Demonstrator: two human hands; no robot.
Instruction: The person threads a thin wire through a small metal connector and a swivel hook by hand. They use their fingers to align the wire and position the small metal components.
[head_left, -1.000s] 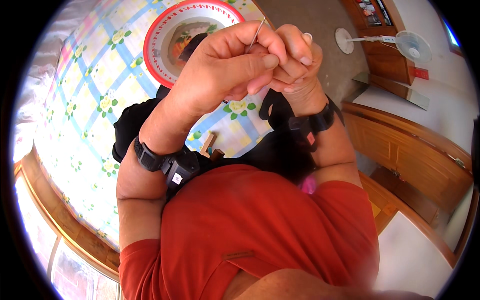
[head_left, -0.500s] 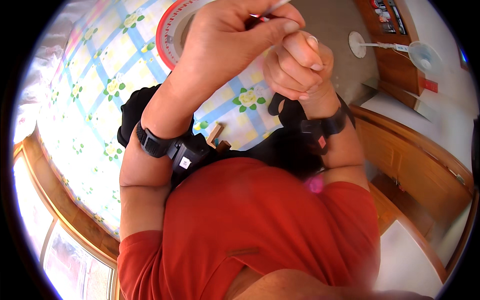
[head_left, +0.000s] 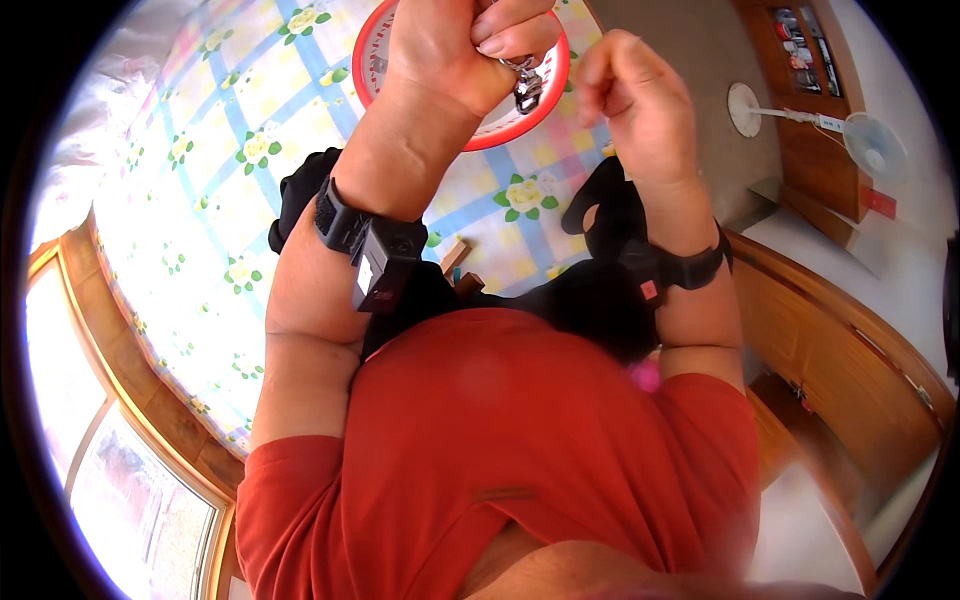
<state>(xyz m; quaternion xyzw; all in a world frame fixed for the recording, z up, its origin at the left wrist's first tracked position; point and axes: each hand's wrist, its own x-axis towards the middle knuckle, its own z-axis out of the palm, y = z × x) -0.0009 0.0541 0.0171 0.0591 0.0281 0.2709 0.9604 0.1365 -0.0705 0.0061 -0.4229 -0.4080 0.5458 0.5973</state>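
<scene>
My left hand [head_left: 450,60] is closed, its fingers curled in over the round basin [head_left: 500,138], which has a red rim and a pale inside. A small shiny metal piece on a ring or chain [head_left: 527,92] hangs below those fingers. What else the fist holds is hidden. To the right, apart from the left, my right hand [head_left: 645,115] is raised with its fingers loosely bent and slightly smeared. Nothing shows in it. Black devices are strapped to both of my wrists.
A floral checked cloth [head_left: 255,205] spreads under the basin. Small wooden blocks [head_left: 456,252] lie on it close to my body. Over to the right stand a white fan [head_left: 872,147], a wooden cabinet [head_left: 815,110] and a wooden panel [head_left: 840,325]. A window [head_left: 140,500] is at lower left.
My hands, close together before, have moved apart. The thin pale stick-like end at the left fingers no longer shows; the shiny metal piece now hangs there. My right fist has loosened.
</scene>
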